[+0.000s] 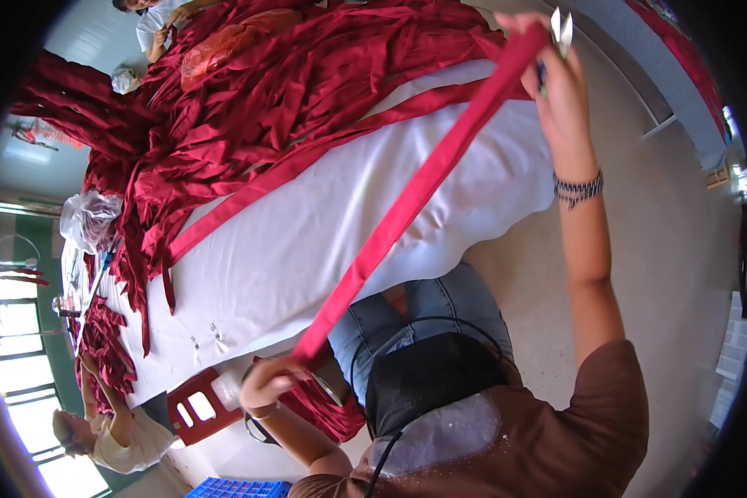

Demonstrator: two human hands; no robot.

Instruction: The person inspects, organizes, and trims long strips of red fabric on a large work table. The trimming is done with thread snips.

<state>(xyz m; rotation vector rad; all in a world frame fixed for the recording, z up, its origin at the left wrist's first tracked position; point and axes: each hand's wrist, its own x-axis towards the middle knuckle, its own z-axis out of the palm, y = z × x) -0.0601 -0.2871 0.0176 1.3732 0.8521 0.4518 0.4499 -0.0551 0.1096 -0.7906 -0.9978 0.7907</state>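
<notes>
A long red fabric strip [415, 199] is stretched diagonally between my hands, above the white-covered table. Its lower end is pinched in my left hand [270, 388], beside the table's near edge. My right hand [563, 100], raised at the far right, grips the upper end. That same hand also holds small scissors [562, 31], blades pointing up and apart; their handles are mostly hidden by the fingers. On the table lies a large tangled heap of similar dark red strips [307, 91], with one strip laid along its near side.
The white table cover [307, 249] has small metal items near its front edge. A clear plastic bag [91, 220] sits at the left end. Red plastic chair [195, 407] and blue crate [236, 488] stand lower left. Co-workers handle cloth at far left and top.
</notes>
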